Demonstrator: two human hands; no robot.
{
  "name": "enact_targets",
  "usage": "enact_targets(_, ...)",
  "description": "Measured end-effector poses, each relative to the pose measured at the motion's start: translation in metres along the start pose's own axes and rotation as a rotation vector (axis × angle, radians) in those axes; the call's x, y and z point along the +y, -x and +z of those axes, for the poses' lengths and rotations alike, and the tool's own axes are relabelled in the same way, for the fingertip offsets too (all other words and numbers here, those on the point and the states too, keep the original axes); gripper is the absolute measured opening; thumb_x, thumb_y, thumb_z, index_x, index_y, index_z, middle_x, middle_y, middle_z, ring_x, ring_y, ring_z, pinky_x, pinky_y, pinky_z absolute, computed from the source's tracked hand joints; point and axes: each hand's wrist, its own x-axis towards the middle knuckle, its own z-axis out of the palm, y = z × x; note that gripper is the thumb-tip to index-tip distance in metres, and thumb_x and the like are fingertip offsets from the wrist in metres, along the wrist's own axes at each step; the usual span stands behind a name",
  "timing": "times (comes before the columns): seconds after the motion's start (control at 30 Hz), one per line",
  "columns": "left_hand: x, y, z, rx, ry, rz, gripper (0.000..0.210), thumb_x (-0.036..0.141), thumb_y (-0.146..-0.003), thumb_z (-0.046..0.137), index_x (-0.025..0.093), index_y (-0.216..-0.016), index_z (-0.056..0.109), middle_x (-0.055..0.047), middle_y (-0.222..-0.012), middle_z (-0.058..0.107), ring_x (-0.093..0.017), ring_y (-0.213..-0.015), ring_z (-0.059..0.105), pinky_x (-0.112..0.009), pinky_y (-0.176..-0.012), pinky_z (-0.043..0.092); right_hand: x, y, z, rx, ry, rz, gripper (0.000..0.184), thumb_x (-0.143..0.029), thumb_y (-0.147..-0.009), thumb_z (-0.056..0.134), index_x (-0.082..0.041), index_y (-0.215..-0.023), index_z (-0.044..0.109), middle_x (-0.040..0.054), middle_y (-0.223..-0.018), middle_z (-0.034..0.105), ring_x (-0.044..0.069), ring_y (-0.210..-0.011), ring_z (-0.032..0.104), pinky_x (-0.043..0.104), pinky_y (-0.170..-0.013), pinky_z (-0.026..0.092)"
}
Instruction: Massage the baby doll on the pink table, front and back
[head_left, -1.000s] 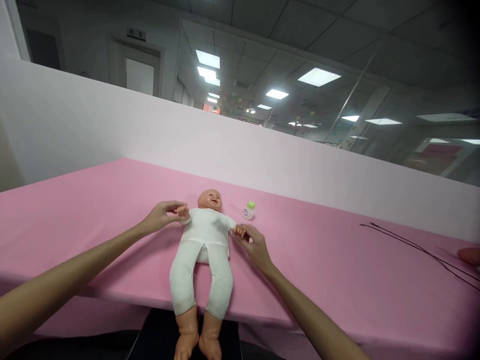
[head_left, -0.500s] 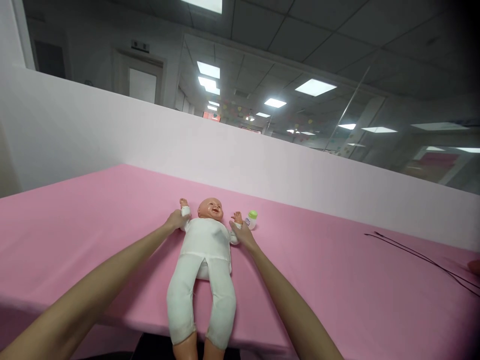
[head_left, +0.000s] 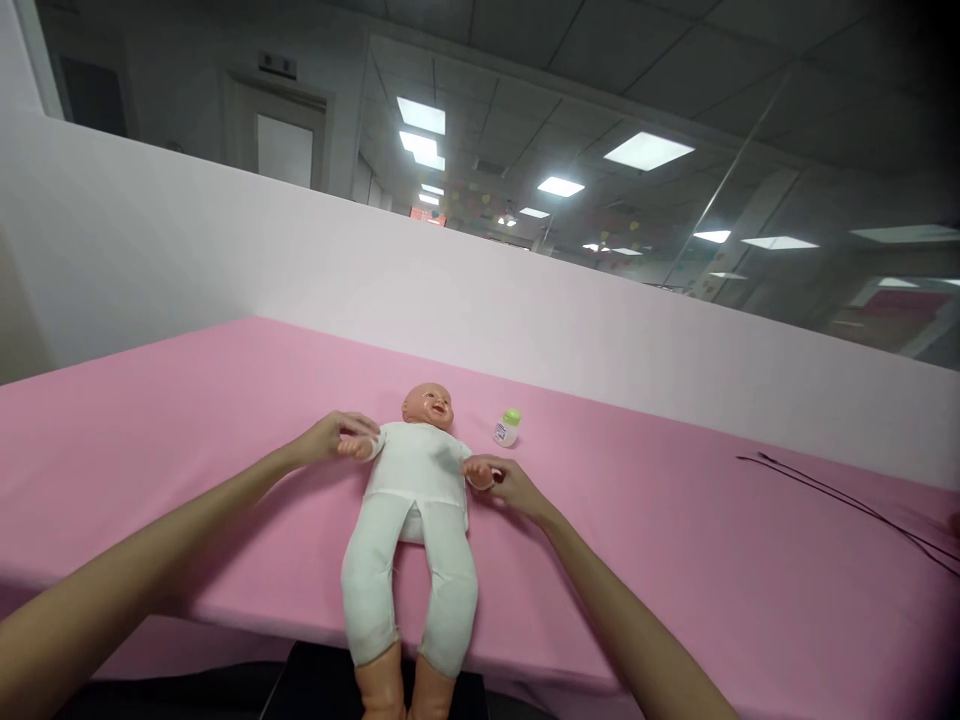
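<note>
Pink-clothed table point(head_left: 675, 560) beneath dim, probably office, ceiling lights point(head_left: 646, 150)

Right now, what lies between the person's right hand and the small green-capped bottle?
In the head view, only bare pink tablecloth separates the right hand, gripping the doll by its wrist, from the bottle.

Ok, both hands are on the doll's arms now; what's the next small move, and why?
Probably lift both arms up beside the head: the left hand and right hand each grip a wrist of the doll, lying face up, arms low at its sides, with bare pink tablecloth around the head.
</note>
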Motion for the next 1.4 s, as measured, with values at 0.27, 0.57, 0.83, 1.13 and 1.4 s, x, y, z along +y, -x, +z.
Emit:
enact_targets(0.27,-0.009,0.026,0.018,0.024,-0.012,-0.002,0.025,0.029,-0.081,0.068,0.023,-0.098,0.085,-0.011,-0.118,0.074,-0.029,-0.113,0.067,-0.039,-0.095,0.053,0.018,0.01,0.013,0.166,0.085,-0.062,0.03,-0.025,-0.08,0.067,-0.027,-0.105,0.082,0.0078,-0.128,0.073,0.03,-0.124,0.062,0.049,-0.111,0.044)
enact_targets(0.57,-0.011,-0.038,0.041,0.427,0.276,-0.396,0.058,0.073,-0.067,0.075,0.016,-0.079,0.065,-0.007,-0.073,0.069,-0.023,-0.068,0.066,-0.034,-0.065,0.05,0.02,-0.041,0.025,0.479,-0.13,0.073,0.053,-0.063,-0.074,0.077,-0.017,-0.099,0.069,0.006,-0.09,0.072,0.022,-0.08,0.062,0.033,-0.072,0.049)
enact_targets(0.83,-0.03,-0.045,0.039,0.407,0.278,-0.491,0.052,0.065,-0.065,0.078,0.015,-0.072,0.064,-0.006,-0.063,0.066,-0.02,-0.056,0.062,-0.032,-0.057,0.047,0.025,-0.048,0.018,0.446,-0.15,0.159,0.06,-0.074,-0.066,0.077,-0.016,-0.074,0.065,0.0027,-0.067,0.064,0.018,-0.063,0.056,0.031,-0.06,0.042)
enact_targets(1.13,-0.025,0.009,0.01,-0.007,0.124,-0.114,0.019,0.02,-0.071,0.068,0.021,-0.082,0.083,-0.01,-0.111,0.075,-0.029,-0.108,0.068,-0.037,-0.092,0.053,0.006,0.005,0.01,0.101,-0.146,0.099,0.022,-0.025,-0.07,0.08,-0.021,-0.091,0.079,0.0103,-0.128,0.073,0.03,-0.114,0.066,0.038,-0.092,0.05)
enact_targets(1.4,-0.008,0.021,0.022,0.045,0.108,-0.125,0.023,0.025,-0.07,0.072,0.025,-0.088,0.086,-0.01,-0.114,0.076,-0.032,-0.113,0.066,-0.038,-0.092,0.052,0.011,0.011,0.015,0.184,-0.104,0.062,0.024,-0.031,-0.069,0.082,-0.021,-0.091,0.08,0.0119,-0.122,0.076,0.034,-0.113,0.067,0.044,-0.096,0.05)
